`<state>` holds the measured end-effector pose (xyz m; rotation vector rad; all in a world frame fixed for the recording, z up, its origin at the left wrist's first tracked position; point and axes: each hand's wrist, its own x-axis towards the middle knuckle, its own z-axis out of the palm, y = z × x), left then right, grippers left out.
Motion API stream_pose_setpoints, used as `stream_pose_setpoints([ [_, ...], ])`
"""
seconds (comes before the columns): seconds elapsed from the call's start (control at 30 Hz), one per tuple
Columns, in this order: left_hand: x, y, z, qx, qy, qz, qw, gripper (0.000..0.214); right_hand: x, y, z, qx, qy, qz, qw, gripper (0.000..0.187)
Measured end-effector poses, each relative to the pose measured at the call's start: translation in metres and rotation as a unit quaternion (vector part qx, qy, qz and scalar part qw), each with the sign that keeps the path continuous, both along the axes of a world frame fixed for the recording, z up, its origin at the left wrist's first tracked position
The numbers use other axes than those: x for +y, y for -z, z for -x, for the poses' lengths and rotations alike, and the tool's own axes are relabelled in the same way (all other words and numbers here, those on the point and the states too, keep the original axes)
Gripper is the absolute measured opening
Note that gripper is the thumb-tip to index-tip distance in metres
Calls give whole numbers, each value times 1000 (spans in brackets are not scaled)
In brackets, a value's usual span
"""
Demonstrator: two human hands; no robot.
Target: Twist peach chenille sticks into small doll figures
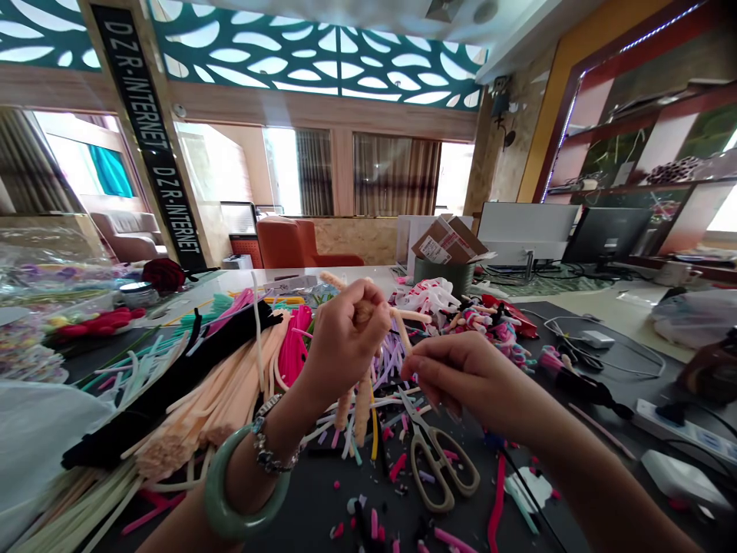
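My left hand (348, 330), closed and raised over the table, grips a figure of peach pipe cleaners (362, 407). Two thick twisted lengths hang below the fist, and another piece sticks out above it. Most of the figure's middle is hidden by my fingers. From its right side runs a thin, bent peach pipe cleaner (401, 329). My right hand (461, 376) pinches the lower end of this strand between thumb and fingers. Scissors (441, 461) with beige handles lie below my hands, blades slightly apart.
Bundles of peach pipe cleaners (224, 392) and a black bundle (173, 384) lie at left. Coloured offcuts (397, 467) litter the dark mat. Behind stand a green bin (443, 273) with a cardboard box (449, 242) and monitors. A power strip (685, 430) and cables lie right.
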<state>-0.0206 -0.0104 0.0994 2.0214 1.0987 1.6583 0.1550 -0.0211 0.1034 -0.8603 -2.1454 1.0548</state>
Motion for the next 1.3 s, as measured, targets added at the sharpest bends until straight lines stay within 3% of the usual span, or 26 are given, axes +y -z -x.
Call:
stream_pose_setpoints([
  [0.13,-4,-2,2,-40,205,95,973,10,12,4,-2,-22,-30,20,999,34],
  [0.23,-8,-5,6,-15,257,152,954,8,18,3,-5,1,11,-15,1000,32],
  [0.37,-11,-9,8,79,214,163,960,9,15,-3,-12,47,104,-65,991,28],
  [0.47,-11,-11,6,175,136,106,969,10,5,-7,-14,61,142,-104,983,25],
  [0.6,-10,-11,2,227,16,-8,974,12,-12,-8,-8,8,135,-160,978,26],
  [0.73,-6,-8,2,187,-60,-73,978,10,-20,-7,-5,-34,99,-172,979,29],
  [0.93,-4,-3,3,45,-6,-12,999,13,-9,-6,-11,15,108,-119,987,29],
  [1.03,-4,-2,2,27,-7,-12,1000,13,-8,-6,-10,52,103,-94,989,29],
  [1.13,-3,-1,-1,7,-8,-20,1000,12,-10,-4,-4,26,68,-78,994,33],
  [1.23,-3,-1,-4,-49,45,8,998,12,-8,-1,2,0,26,-61,998,35],
  [1.3,-4,-1,-5,-82,117,50,988,12,-2,2,3,0,7,-52,999,37],
])
